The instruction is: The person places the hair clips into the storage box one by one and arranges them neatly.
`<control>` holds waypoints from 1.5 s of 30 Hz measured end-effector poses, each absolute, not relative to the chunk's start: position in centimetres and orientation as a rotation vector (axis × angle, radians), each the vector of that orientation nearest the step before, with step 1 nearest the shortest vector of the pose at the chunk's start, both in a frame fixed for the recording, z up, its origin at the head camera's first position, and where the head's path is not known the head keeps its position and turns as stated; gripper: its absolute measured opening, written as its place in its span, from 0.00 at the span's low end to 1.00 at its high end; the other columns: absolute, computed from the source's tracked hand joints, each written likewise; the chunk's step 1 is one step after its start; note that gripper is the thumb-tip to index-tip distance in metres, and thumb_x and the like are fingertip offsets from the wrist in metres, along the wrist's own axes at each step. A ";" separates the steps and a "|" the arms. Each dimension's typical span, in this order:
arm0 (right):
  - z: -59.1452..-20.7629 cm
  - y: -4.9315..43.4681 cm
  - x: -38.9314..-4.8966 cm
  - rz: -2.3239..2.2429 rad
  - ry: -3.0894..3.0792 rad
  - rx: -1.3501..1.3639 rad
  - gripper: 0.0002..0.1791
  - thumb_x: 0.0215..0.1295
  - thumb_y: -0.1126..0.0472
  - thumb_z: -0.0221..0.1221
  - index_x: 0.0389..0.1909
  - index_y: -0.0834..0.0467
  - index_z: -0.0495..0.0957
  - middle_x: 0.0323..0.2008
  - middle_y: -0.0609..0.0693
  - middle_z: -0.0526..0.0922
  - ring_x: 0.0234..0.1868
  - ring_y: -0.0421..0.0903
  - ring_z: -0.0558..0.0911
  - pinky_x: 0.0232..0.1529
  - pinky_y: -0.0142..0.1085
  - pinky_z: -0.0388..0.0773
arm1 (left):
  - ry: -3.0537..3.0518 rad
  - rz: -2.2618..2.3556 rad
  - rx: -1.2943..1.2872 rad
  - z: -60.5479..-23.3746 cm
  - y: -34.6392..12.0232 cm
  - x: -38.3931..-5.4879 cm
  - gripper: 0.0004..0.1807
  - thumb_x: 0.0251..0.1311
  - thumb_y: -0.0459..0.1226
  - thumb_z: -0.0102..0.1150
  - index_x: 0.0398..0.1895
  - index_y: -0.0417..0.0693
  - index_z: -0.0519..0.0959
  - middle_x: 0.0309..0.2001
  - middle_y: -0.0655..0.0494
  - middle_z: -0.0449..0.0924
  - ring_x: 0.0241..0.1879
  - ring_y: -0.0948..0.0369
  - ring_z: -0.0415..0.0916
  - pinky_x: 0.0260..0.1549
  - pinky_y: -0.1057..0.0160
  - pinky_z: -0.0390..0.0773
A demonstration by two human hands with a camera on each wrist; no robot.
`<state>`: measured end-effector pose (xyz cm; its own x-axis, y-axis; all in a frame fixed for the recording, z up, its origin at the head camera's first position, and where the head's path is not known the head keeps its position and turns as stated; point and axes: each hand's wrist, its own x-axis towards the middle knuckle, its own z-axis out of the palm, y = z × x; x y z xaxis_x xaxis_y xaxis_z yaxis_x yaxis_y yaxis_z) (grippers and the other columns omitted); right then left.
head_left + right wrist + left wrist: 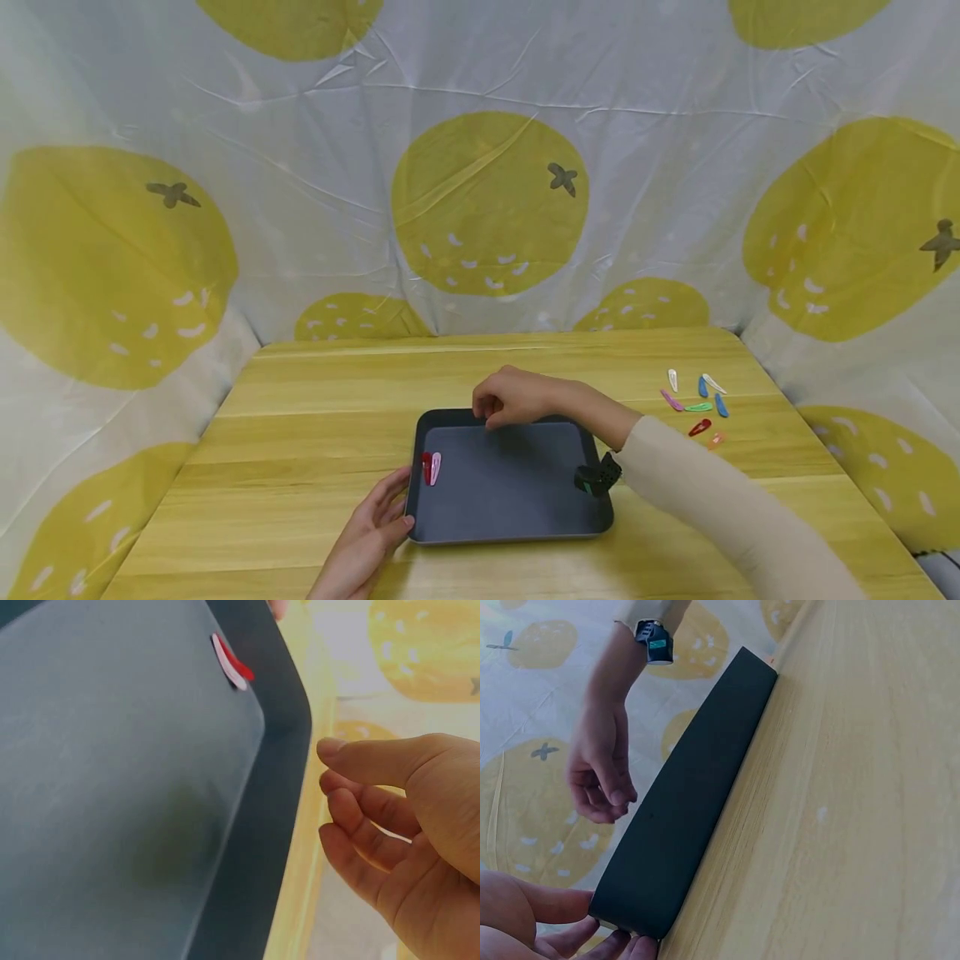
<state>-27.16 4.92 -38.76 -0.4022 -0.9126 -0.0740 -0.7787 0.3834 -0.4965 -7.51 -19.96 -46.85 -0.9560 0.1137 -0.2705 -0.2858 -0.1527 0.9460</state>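
A dark grey rectangular tray (502,492) lies on the wooden table. Inside it, by the left wall, a red hair clip (427,468) and a pink hair clip (436,468) lie side by side. My left hand (367,533) grips the tray's left side near the front corner, thumb at the rim and the other fingers against the outside and underneath. Over the tray's far edge hangs my right hand (517,397), its fingers loosely curled with nothing between them. The right wrist view shows this hand (405,817) apart from the tray wall.
To the tray's right, loose hair clips lie scattered: white (672,380), purple (671,400), green (698,407), blue (722,406), red (700,427) and orange (716,441) among them. A lemon-patterned cloth (487,67) hangs behind the table (315,433).
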 end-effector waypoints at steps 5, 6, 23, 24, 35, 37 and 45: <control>-38.5 6.9 -27.4 -0.590 2.331 -1.454 0.09 0.68 0.65 0.68 0.47 0.60 0.84 0.35 0.40 0.82 0.35 0.36 0.79 0.41 0.33 0.79 | 1.869 2.190 -0.210 -46.9 -19.9 -7.5 0.39 0.66 0.17 0.47 0.80 0.36 0.52 0.79 0.31 0.47 0.76 0.32 0.44 0.70 0.37 0.57; -38.5 7.3 -27.4 -0.599 2.331 -1.447 0.09 0.68 0.65 0.68 0.47 0.60 0.84 0.35 0.40 0.82 0.35 0.36 0.79 0.41 0.33 0.79 | 1.871 2.189 -0.210 -46.8 -19.9 -7.5 0.39 0.66 0.17 0.47 0.80 0.36 0.52 0.79 0.31 0.47 0.76 0.32 0.45 0.70 0.37 0.57; -38.8 14.2 -28.2 -0.727 2.398 -1.331 0.09 0.70 0.63 0.66 0.46 0.62 0.83 0.37 0.40 0.82 0.39 0.38 0.81 0.43 0.38 0.82 | 1.872 2.186 -0.260 -46.7 -19.7 -7.6 0.39 0.66 0.17 0.46 0.81 0.38 0.53 0.79 0.32 0.47 0.76 0.33 0.45 0.70 0.37 0.56; -38.9 14.6 -28.3 -0.734 2.404 -1.312 0.09 0.70 0.63 0.66 0.47 0.62 0.83 0.37 0.40 0.82 0.39 0.37 0.81 0.44 0.38 0.81 | 1.873 2.184 -0.262 -46.7 -19.7 -7.6 0.39 0.67 0.17 0.46 0.81 0.38 0.53 0.79 0.32 0.47 0.76 0.33 0.45 0.70 0.37 0.57; -39.7 20.4 -29.0 -0.855 2.483 -1.116 0.09 0.70 0.62 0.66 0.47 0.61 0.83 0.37 0.43 0.82 0.40 0.42 0.82 0.42 0.40 0.81 | 1.861 2.196 -0.207 -46.7 -19.6 -7.5 0.39 0.65 0.17 0.46 0.80 0.35 0.51 0.79 0.31 0.47 0.76 0.32 0.45 0.70 0.38 0.57; -39.7 21.3 -29.0 -0.879 2.504 -1.059 0.09 0.70 0.62 0.66 0.46 0.62 0.82 0.37 0.44 0.82 0.39 0.43 0.81 0.42 0.40 0.81 | 1.878 2.194 -0.203 -46.7 -19.6 -7.5 0.39 0.65 0.16 0.46 0.80 0.34 0.51 0.78 0.30 0.47 0.76 0.31 0.45 0.70 0.37 0.57; -40.2 25.5 -29.0 -0.990 2.535 -0.876 0.11 0.71 0.63 0.65 0.47 0.66 0.81 0.37 0.47 0.84 0.40 0.49 0.83 0.42 0.41 0.81 | 1.904 2.191 -0.203 -46.8 -19.7 -7.5 0.39 0.65 0.16 0.46 0.80 0.33 0.52 0.78 0.29 0.49 0.75 0.31 0.46 0.69 0.37 0.59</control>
<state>-29.02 25.50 -40.19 -0.7763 -0.6292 -0.0392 -0.4362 0.5811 -0.6870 -7.54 -19.65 -46.80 -0.9637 0.0826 -0.2540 -0.2631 -0.1286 0.9562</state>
